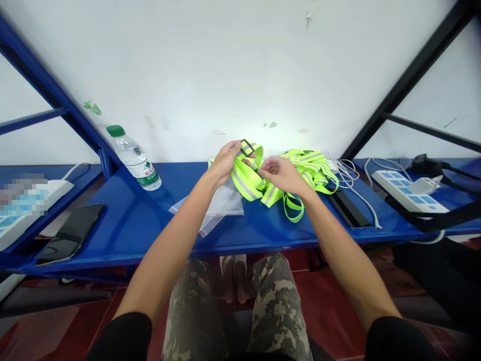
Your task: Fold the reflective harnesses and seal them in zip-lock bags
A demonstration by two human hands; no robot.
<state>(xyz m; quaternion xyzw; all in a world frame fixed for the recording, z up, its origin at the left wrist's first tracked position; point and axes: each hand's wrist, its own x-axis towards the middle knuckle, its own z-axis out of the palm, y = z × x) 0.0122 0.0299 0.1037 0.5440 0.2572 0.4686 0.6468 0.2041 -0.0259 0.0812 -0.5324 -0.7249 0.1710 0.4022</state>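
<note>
While the left hand (225, 163) grips a neon-yellow reflective strap (246, 178), the right hand (280, 175) hangs half-open and empty a narrow gap away, the strap's lowest loop lying near the front edge of the blue desk (112, 235).

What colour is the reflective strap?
The strap is neon yellow-green with grey stripes, best in the head view.

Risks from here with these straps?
The reflective straps lie in a loose tangle, so tugging with the left hand might knot them further. The pile sits right beside the white cables, which could snag. The plastic bag lies near the front edge of the shelf and may slide off.
</note>
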